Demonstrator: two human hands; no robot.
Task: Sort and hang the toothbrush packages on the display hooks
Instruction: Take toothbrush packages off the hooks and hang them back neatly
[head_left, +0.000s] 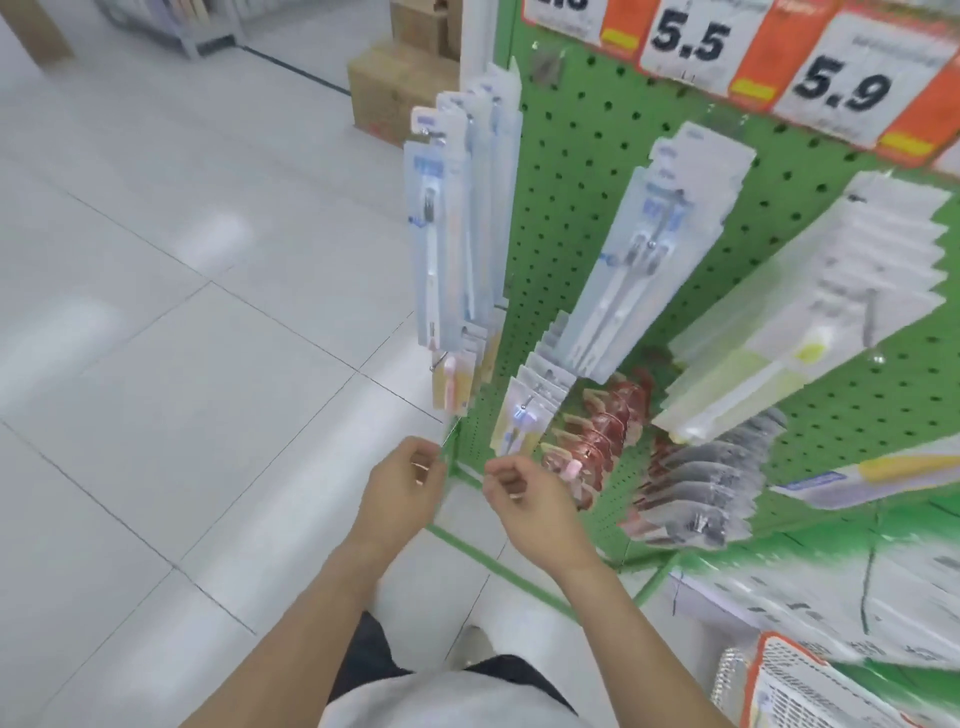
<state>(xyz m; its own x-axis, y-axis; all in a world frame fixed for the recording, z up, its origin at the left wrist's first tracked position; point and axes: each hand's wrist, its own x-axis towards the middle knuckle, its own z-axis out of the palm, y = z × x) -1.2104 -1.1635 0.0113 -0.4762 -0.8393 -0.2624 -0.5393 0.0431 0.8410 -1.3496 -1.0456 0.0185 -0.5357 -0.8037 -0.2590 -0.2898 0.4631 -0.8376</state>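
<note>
Your left hand (402, 480) is curling loosely just beside the lower left edge of the green pegboard (587, 171), fingers bent in toward the thumb — whether it is pinching anything is too blurred to tell, though a thin clear edge seems to be rising from it toward the board's corner. Your right hand (524, 501) is hovering close by, near but apart from the left, its fingers also half closed; something small and pink (570, 470) is showing just past its knuckles, and you cannot tell whether it is being gripped or merely sitting behind.

The toothbrush packages are hanging in rows on the display hooks. A tall blue-white stack (452, 223) is sticking out at the board's left edge, with shorter pink-handled packs (452, 384) hanging below it. A second blue stack (639, 260) is hanging in the middle, and small packs (524, 415) are sitting beneath that, just above your right hand. Red packs (608, 426) and grey packs (711, 483) are filling the lower hooks, while clear packs with a yellow-green brush (789, 322) are crowding the right side. Price tags (691, 36) are lining the top.

To your left the tiled floor (156, 312) is lying open — cardboard boxes (395, 88) are standing well back behind the board.
</note>
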